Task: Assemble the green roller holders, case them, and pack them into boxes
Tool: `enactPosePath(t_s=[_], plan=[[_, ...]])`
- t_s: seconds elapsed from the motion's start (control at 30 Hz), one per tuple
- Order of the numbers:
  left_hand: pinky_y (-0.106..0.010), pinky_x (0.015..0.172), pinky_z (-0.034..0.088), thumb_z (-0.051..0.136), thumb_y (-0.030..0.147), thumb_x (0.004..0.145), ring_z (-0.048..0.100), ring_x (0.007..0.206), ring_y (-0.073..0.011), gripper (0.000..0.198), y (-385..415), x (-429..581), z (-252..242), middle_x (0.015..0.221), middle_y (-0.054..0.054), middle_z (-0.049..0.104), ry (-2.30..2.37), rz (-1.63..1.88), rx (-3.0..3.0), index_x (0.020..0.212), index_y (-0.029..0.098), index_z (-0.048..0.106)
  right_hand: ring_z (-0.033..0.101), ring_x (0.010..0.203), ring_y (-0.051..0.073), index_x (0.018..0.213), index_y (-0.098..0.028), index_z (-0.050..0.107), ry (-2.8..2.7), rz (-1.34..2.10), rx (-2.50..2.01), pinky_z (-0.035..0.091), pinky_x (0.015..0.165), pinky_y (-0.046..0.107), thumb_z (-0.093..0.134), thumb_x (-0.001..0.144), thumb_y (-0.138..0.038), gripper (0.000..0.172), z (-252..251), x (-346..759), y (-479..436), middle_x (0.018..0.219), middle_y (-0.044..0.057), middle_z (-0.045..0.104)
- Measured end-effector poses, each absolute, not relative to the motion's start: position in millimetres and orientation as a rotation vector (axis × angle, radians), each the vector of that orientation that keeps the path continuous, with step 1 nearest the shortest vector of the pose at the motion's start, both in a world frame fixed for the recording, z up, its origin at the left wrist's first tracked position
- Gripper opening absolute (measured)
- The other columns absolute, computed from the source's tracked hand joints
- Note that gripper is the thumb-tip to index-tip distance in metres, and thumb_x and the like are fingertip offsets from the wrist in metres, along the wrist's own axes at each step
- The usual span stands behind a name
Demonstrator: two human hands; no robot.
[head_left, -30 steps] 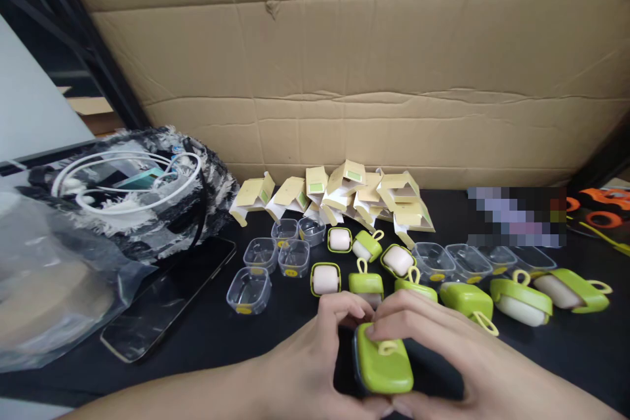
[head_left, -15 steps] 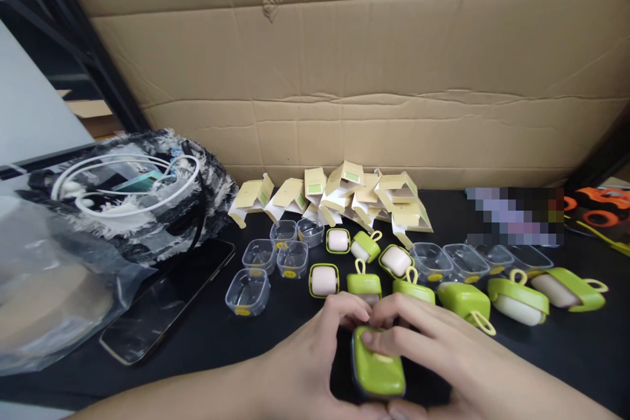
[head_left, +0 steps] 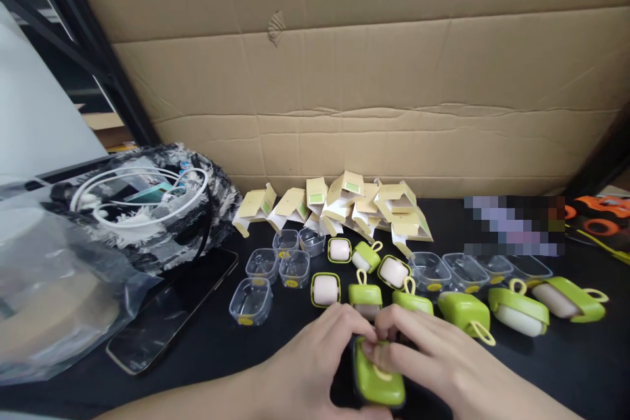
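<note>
green case (head_left: pixel 382 392): partly behind right hand (head_left: pixel 433 361) | plastic bag (head_left: pixel 73 315): cropped left

A white cable (head_left: pixel 147 226) tops a fringed bag (head_left: pixel 165 249).

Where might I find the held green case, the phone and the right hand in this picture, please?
Held green case (head_left: pixel 378 391): head view, on the lid below its loop.
Phone (head_left: pixel 172 313): head view, middle of its dark face.
Right hand (head_left: pixel 434 356): head view, back of the hand.
</note>
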State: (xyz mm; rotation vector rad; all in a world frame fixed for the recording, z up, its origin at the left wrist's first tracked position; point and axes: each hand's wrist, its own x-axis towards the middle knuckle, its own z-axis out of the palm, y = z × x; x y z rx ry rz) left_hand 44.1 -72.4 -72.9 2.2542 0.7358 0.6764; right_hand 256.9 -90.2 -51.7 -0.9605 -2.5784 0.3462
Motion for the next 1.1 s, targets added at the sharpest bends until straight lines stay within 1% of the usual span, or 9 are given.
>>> enactPosePath(t_s=[0.17,0.33,0.43,0.57,0.67,0.73,0.83,0.97,1.1], plan=[[-0.038,0.091,0.048,0.075,0.036,0.068,0.056,0.103,-0.0251,0.055,-68,39,-76,0.112,-0.009,0.056,0.649,0.737,2.365,0.110,0.024,0.041,0.067,0.087,0.023,0.104,-0.023,0.060,-2.578,0.040,-0.815,0.054,0.075,0.030,0.060,0.083,-0.017,0.022,-65,253,-84,0.102,0.008,0.066],[-0.035,0.080,0.049,0.064,0.040,0.074,0.053,0.091,-0.0231,0.052,-65,33,-79,0.100,-0.005,0.051,0.678,1.047,2.447,0.117,0.026,0.038,0.065,0.092,0.020,0.094,-0.024,0.060,-2.579,0.484,-0.921,0.053,0.079,0.026,0.075,0.075,-0.025,0.024,-46,255,-88,0.101,0.002,0.068],[-0.033,0.076,0.048,0.061,0.038,0.077,0.053,0.087,-0.0219,0.046,-64,31,-74,0.095,-0.004,0.050,0.682,1.149,2.496,0.116,0.025,0.039,0.065,0.090,0.018,0.102,-0.026,0.057,-2.402,0.636,-0.980,0.052,0.078,0.025,0.074,0.072,-0.020,0.035,-24,272,-84,0.101,-0.001,0.067],[-0.034,0.086,0.045,0.060,0.021,0.080,0.055,0.098,-0.0217,0.037,-56,20,-41,0.106,-0.004,0.056,0.967,0.967,2.627,0.113,0.026,0.043,0.061,0.103,0.022,0.113,-0.025,0.048,-2.170,0.386,-1.127,0.049,0.089,0.032,0.066,0.080,-0.036,0.039,2,316,-39,0.109,0.004,0.063],[-0.032,0.084,0.044,0.053,0.025,0.089,0.056,0.098,-0.0207,0.007,-41,-3,-9,0.103,-0.003,0.058,1.137,0.780,2.729,0.096,0.025,0.053,0.060,0.104,0.026,0.106,-0.024,0.048,-2.179,0.245,-1.375,0.045,0.093,0.038,0.064,0.077,-0.046,0.039,4,355,13,0.108,0.006,0.064],[-0.035,0.086,0.043,0.052,0.033,0.091,0.056,0.099,-0.0226,0.011,-31,-22,7,0.101,-0.004,0.060,1.260,0.733,2.722,0.092,0.023,0.056,0.063,0.097,0.028,0.097,-0.024,0.052,-2.199,0.254,-1.448,0.048,0.088,0.041,0.067,0.071,-0.042,0.035,-6,378,41,0.100,0.007,0.067],[-0.033,0.075,0.045,0.051,0.045,0.089,0.057,0.082,-0.0210,0.024,-20,-45,14,0.086,-0.002,0.061,1.449,0.592,2.595,0.087,0.021,0.057,0.066,0.090,0.026,0.093,-0.022,0.055,-2.220,0.277,-1.509,0.050,0.084,0.041,0.070,0.066,-0.036,0.034,-30,400,65,0.093,0.005,0.069],[-0.031,0.067,0.048,0.054,0.054,0.084,0.059,0.074,-0.0210,0.034,-13,-60,7,0.078,-0.002,0.062,1.585,0.383,2.391,0.082,0.021,0.061,0.068,0.088,0.023,0.092,-0.020,0.059,-2.257,0.310,-1.489,0.053,0.081,0.038,0.070,0.067,-0.039,0.033,-50,413,69,0.093,0.006,0.070],[-0.032,0.067,0.050,0.058,0.052,0.079,0.061,0.074,-0.0217,0.032,-17,-68,1,0.078,-0.002,0.064,1.648,0.295,2.234,0.085,0.022,0.062,0.066,0.090,0.028,0.095,-0.022,0.062,-2.241,0.200,-1.433,0.053,0.081,0.043,0.061,0.075,-0.044,0.031,-40,410,62,0.097,0.010,0.069]])
